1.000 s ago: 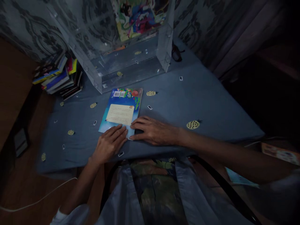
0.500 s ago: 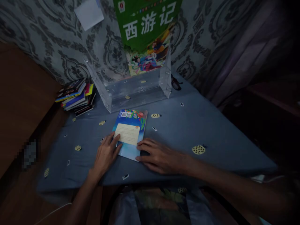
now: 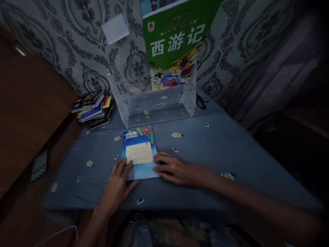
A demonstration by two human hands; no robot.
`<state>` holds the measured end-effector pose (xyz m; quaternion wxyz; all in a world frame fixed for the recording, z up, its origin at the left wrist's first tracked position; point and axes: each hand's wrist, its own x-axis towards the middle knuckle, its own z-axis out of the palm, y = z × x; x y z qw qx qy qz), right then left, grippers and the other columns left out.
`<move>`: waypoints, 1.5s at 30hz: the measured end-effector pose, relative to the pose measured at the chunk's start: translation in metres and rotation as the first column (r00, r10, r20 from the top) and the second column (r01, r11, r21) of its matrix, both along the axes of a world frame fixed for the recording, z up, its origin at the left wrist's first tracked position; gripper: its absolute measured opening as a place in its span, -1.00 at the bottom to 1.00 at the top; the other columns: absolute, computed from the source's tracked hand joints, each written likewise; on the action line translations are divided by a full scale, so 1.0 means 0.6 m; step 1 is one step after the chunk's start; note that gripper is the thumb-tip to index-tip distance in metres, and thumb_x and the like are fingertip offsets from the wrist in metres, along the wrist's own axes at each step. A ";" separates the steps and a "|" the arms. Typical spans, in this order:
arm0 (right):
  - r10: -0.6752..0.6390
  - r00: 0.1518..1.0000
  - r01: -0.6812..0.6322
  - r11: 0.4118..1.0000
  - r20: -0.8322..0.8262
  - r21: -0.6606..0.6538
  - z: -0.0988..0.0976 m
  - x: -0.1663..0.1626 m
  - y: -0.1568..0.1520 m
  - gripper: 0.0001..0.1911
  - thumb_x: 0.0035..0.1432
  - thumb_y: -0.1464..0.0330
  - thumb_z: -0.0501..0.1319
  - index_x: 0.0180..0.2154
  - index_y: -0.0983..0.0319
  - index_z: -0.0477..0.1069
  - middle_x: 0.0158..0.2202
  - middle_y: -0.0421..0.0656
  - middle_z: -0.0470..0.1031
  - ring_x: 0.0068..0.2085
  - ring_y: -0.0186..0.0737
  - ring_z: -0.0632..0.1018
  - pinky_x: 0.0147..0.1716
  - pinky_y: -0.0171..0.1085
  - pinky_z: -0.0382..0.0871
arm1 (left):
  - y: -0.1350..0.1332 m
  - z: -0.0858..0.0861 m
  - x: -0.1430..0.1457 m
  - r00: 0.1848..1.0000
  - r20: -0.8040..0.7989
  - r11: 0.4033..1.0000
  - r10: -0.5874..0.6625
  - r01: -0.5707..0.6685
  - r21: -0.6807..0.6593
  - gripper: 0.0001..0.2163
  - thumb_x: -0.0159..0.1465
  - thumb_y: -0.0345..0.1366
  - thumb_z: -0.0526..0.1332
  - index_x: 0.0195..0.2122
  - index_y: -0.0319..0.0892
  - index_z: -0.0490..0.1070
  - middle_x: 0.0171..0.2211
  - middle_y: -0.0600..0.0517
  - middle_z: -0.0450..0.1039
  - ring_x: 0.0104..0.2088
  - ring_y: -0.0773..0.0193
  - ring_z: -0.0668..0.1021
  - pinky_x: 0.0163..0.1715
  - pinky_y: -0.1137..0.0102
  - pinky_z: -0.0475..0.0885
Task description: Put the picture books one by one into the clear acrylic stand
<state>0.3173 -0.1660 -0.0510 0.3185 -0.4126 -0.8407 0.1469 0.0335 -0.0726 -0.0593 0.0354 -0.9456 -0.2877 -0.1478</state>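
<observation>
Bottom edge: the person's clothing, dim and partly cut off. White cable (image 3: 61, 231) hung at lower left. Left hand (image 3: 114, 185), lower centre-left, was loose and not clenched: fingers spread, tips on the left border of a blue children's paperback (image 3: 138, 152), thumb out by its near edge. Right hand (image 3: 177, 169), just right of centre, had curled fingers touching the book's right border; couldn't tell whether it pinched the edge or just rested there.

The paperback lay flat, back cover up, a little below mid-frame, barcode toward the far end, on a desk (image 3: 200, 151) with a blue pineapple-print cloth.

Handling it well probably called for light, even pressure from both sides, fingertips near the borders, left thumb tucked in to guide the near edge. Pressing too hard from one side could have skewed it, dragged the cloth or bent the thin cover.

Beyond it, centre: clear acrylic stand (image 3: 154, 118), well within reach but untouched. Uneven book stack (image 3: 94, 109) left of that; dark item, maybe sunglasses, to its right. Above, a green 西游记 book (image 3: 177, 44) stood upright, and a white card (image 3: 115, 29) showed against damask wallpaper (image 3: 89, 20).
</observation>
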 end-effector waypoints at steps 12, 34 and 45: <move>-0.087 0.996 0.086 0.995 0.002 0.058 -0.018 0.002 0.020 -0.75 0.38 0.41 0.10 -0.10 0.28 0.55 -0.04 0.04 0.46 0.06 -0.09 0.50 0.06 -0.09 0.48 | 0.003 0.015 0.046 0.989 -0.117 0.993 -0.090 0.099 0.067 -0.60 0.42 -0.10 0.14 0.22 -0.14 0.35 0.19 -0.20 0.41 0.16 -0.09 0.46 0.10 -0.01 0.45; -0.177 0.982 0.159 0.966 0.073 0.203 -0.035 -0.013 0.002 -0.73 0.38 0.41 0.10 -0.03 0.27 0.54 -0.03 0.02 0.59 0.11 -0.03 0.53 0.13 0.07 0.47 | 0.003 0.026 0.062 0.958 -0.091 0.959 -0.273 0.264 -0.101 -0.63 0.48 -0.19 0.06 0.25 -0.14 0.33 0.26 -0.16 0.37 0.28 0.02 0.40 0.24 0.03 0.36; -0.197 0.978 0.180 0.964 0.069 0.196 -0.031 -0.014 -0.001 -0.75 0.37 0.42 0.13 -0.04 0.24 0.55 -0.02 0.00 0.61 0.11 -0.07 0.56 0.14 0.00 0.50 | 0.157 0.012 0.203 0.956 -0.110 0.956 -0.272 0.255 -0.145 -0.56 0.50 -0.19 -0.03 0.33 -0.24 0.21 0.35 -0.20 0.24 0.35 0.08 0.30 0.32 0.11 0.21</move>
